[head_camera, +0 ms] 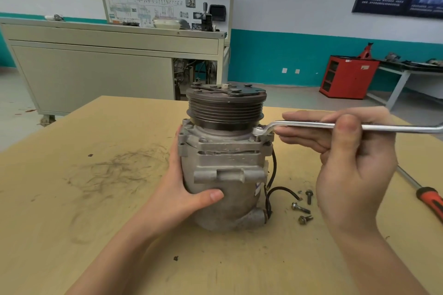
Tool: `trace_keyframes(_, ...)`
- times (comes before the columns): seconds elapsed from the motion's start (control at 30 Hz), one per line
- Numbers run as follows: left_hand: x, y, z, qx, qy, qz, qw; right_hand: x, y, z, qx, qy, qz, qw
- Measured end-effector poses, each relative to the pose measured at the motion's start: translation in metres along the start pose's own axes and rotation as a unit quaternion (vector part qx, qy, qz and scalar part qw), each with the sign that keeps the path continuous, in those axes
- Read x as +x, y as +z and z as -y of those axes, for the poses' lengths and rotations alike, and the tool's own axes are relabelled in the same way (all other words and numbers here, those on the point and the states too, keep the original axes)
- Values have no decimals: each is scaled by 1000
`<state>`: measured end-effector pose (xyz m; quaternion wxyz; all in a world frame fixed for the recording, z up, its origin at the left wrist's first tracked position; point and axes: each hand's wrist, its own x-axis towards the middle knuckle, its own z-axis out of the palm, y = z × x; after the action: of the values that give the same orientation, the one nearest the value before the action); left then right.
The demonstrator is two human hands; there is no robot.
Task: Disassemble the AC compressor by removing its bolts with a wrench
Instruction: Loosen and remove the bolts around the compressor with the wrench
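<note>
A wooden table [119, 211] fills the lower view, scuffed and smeared with dark grime well to the left of both hands. The AC compressor [223, 175] stands upright in the middle of it. It has a grey cast-metal body with a grooved pulley [225, 112] on top.

The left hand [182, 189] grips the compressor body from its left side, with the thumb curled across the front to steady it. The right hand [347, 151] is to the compressor's right, level with the upper flange, and holds the wrench [311, 125]. The thumb presses the near side of the shaft and the fingers lie along the far side, pinching it between them.

From that grip the wrench runs leftward, and its ring end sits over a bolt on the flange just under the pulley. The ring hides the bolt head. The shaft's other end leaves the view to the right of the grip.

An orange-handled screwdriver [430, 199] lies below and to the right of the grip, apart from the hand. Three loose bolts [300, 208] lie on the table below the grip, just beside the compressor's base and its black wires [274, 163].

The task looks partly done. Three bolts appear to be out, one is under the wrench, and the housing sections sit closed together. How many bolts are left on the far side cannot be told.
</note>
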<state>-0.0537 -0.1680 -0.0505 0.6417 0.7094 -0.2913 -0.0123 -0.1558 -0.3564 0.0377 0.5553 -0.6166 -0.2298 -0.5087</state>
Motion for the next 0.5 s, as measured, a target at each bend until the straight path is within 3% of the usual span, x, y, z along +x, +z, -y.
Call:
trace_keyframes(0.1,0,0,1,2,1,1,1000,-3,0,-4,-16,-31,3,999)
trace_keyframes(0.17,0,0,1,2,0,1,1000,-1,-1,-6,10,-3,-7,1000)
trace_keyframes(0.27,0,0,2,-1,2,-1,1000,8,-5,-16,109,155,-39,981)
trace_keyframes(0.4,0,1,1,1,-4,2,1000,21,-10,-32,232,420,-62,875)
trace_keyframes(0.43,0,1,0,0,-5,0,1000,22,-12,-33,246,440,-62,861)
trace_keyframes(0.5,0,0,0,3,-5,-3,1000,23,-13,-33,254,420,-59,869)
